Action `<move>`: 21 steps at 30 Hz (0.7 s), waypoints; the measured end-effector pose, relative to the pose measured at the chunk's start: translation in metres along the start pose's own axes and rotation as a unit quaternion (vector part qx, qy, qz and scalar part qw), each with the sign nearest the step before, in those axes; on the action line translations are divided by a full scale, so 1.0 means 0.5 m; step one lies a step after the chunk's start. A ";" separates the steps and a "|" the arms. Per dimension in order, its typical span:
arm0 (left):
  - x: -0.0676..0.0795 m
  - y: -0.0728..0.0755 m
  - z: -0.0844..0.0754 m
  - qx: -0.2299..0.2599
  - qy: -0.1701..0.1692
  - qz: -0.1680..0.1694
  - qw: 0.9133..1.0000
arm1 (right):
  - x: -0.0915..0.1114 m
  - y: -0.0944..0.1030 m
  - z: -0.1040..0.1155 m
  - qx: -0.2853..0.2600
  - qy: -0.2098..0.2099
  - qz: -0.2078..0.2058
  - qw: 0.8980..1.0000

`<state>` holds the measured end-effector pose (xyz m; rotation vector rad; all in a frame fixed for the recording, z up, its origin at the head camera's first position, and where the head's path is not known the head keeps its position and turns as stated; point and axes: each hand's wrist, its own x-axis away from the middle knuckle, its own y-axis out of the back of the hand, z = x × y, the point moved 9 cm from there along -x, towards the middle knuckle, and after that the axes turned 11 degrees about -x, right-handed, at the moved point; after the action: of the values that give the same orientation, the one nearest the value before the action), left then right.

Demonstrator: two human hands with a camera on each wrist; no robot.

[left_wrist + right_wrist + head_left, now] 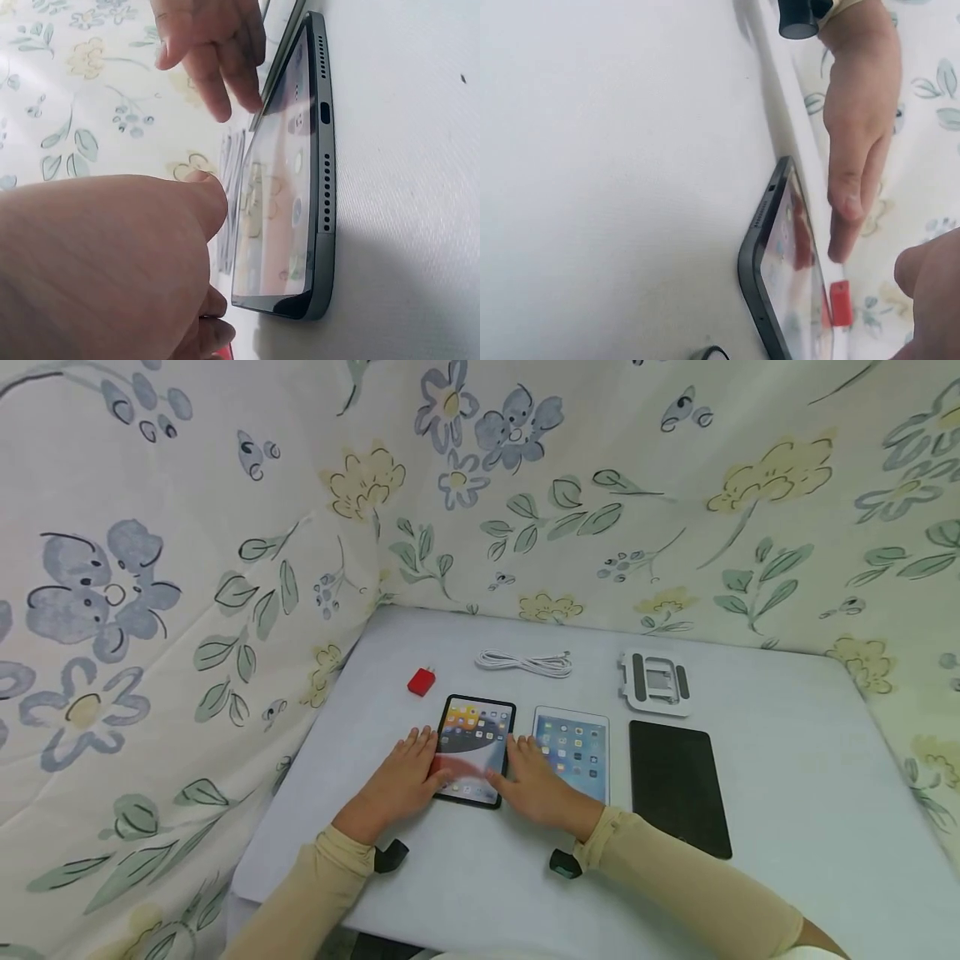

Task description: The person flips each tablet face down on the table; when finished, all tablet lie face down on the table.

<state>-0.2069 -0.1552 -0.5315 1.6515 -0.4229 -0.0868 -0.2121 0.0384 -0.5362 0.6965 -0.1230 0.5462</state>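
Going from the left, a red plug adapter (422,682) lies past the fingertips of the left hand (405,777), whose fingers are nearly straight, hold nothing and reach the left long edge of the black-framed tablet (476,743), the thumb over its lower screen. That tablet lies face up between the hands, long axis running away from the person with the far end leaning slightly right, so each hand faces one long side; neither looks clearly nearer. Any lift or shift would, I judge, depend on those two sides. Beyond its far end is a bundled white cable (523,665). The right hand (538,783) also has fingers extended and grips nothing, fingertips at the right edge, thumb over the lower right corner. Farther right come a white tablet (573,743), a stand (639,678) and a dark tablet (678,785). Whether any finger actually presses the frame, I cannot tell. Right hand and sleeve (675,868) cover lower parts of the white and dark tablets; the right wrist view cuts off the black-framed tablet at the bottom, beside a dark round thing (714,354) too cropped to identify
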 end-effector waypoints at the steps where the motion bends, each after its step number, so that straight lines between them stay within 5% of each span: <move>1: 0.000 0.001 0.000 0.002 -0.001 0.002 1.000 | -0.003 -0.002 0.000 0.004 0.001 0.000 1.000; 9: 0.005 -0.005 -0.003 0.012 0.000 0.023 1.000 | -0.014 -0.010 0.011 0.008 0.001 -0.007 1.000; 21: -0.004 -0.010 -0.004 -0.012 -0.018 0.008 1.000 | -0.019 0.005 0.013 -0.187 -0.026 -0.035 0.981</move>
<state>-0.2071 -0.1521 -0.5362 1.6238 -0.4613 -0.1102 -0.2212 0.0319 -0.5325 0.3469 -0.2414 0.4218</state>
